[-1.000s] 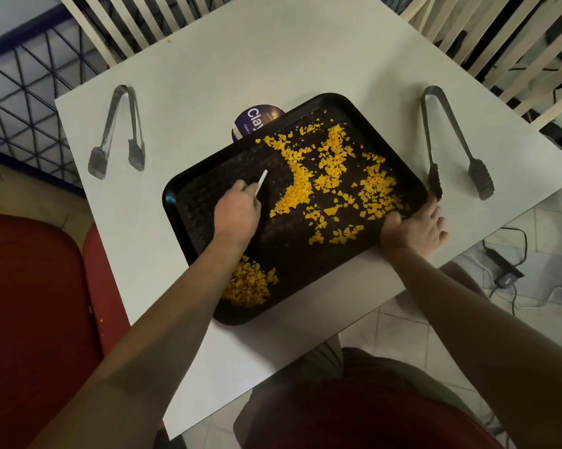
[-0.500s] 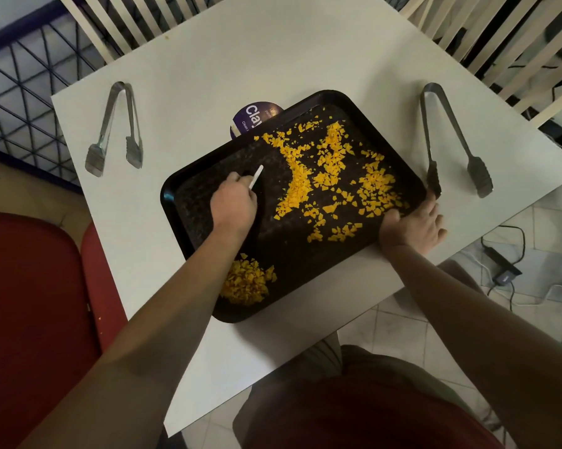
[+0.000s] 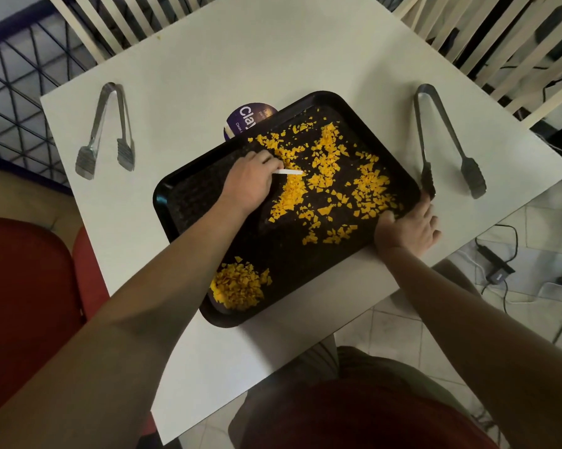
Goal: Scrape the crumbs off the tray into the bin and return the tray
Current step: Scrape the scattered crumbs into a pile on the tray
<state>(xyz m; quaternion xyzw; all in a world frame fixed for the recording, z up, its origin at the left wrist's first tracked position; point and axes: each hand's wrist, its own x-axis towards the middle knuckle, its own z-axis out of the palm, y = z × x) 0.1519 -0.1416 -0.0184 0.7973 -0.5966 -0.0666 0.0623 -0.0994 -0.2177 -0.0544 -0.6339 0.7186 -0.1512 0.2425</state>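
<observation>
White table (image 3: 273,59) fills the view, with the tray (image 3: 189,202) set askew near its front edge. A white scraper (image 3: 288,172) is pinched in the left hand (image 3: 250,183) among the crumbs (image 3: 331,176); the tray rim is gripped by the right hand (image 3: 409,230). A pile (image 3: 237,286) is gathered at the near corner. A hard sweep could flick crumbs over the low rim. No bin is seen. Tongs (image 3: 448,140) lie touching the tray's right edge, so little room is left there; more is left toward the other tongs (image 3: 106,131).
</observation>
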